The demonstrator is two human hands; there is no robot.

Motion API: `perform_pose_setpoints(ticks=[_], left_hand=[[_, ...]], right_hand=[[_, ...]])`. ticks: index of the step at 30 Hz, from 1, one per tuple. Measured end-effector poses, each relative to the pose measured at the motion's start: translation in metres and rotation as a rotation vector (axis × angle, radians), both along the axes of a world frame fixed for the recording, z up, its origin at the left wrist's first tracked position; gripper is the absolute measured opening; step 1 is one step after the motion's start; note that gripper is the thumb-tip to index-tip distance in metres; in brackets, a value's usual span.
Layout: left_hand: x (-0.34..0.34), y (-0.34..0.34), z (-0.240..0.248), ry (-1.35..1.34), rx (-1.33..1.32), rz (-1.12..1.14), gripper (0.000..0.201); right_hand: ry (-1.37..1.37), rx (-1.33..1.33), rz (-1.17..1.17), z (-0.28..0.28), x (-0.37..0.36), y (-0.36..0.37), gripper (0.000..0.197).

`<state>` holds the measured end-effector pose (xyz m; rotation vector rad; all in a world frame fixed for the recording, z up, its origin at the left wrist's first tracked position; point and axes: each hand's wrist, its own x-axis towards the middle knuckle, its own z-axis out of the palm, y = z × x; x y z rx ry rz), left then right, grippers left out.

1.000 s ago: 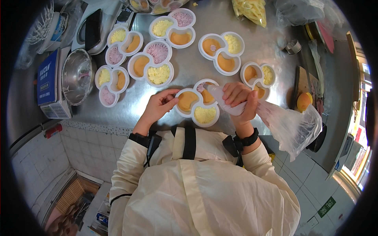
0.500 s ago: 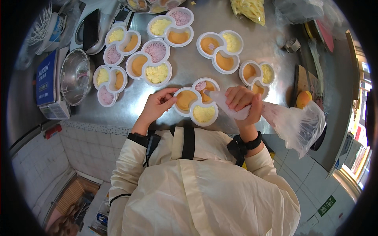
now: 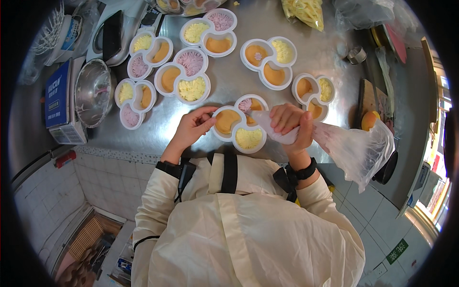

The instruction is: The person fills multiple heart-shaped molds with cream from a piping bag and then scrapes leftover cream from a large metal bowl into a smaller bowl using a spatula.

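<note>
A white three-lobed plastic tray (image 3: 234, 130) lies in front of me. Two of its lobes hold smooth orange-brown filling, and the lower one holds yellow shreds. My left hand (image 3: 193, 128) pinches the tray's left rim between thumb and fingers. Wrapped around a clear piping bag (image 3: 351, 146) of pale pink cream is my right hand (image 3: 292, 125). The bag's nozzle points into the upper lobe, where a small mound of pink piped cream (image 3: 245, 104) sits on the filling. The bag's loose, crumpled end trails off to the right.
Several similar filled trays (image 3: 192, 89) stand farther back on the steel table (image 3: 158, 136). At the left are a metal bowl (image 3: 91, 98), a blue box (image 3: 57, 95) and a phone (image 3: 112, 36). A bag of yellow shreds (image 3: 303, 13) lies at the back; a knife and board (image 3: 370, 98) are at right.
The nozzle has shifted slightly left within the upper lobe, and the pink mound looks a little larger. My left hand keeps its hold on the rim.
</note>
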<state>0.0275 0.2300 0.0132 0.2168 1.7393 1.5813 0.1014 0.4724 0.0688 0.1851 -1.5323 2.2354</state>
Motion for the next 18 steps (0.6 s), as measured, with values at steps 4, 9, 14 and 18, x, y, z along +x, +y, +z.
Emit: perform_pose_setpoints(ticks=[4,9,14,18], left_hand=[[-0.0006,-0.0004,-0.0001,-0.011,-0.01,-0.006,0.032],[-0.0006,0.0002,0.0005,-0.014,-0.001,-0.002,0.031],[-0.0009,-0.0007,-0.0008,-0.008,0.013,-0.009,0.031],[-0.001,-0.0004,-0.0008,-0.012,0.007,-0.008,0.031]], right_hand=[[-0.005,0.012,-0.03,-0.0009,0.0014,0.0038,0.054],[0.055,0.125,-0.108,0.005,0.0003,0.0038,0.054],[0.075,0.201,-0.101,0.0036,-0.0044,0.0004,0.053],[0.064,0.211,-0.108,0.004,-0.0077,-0.0017,0.054]])
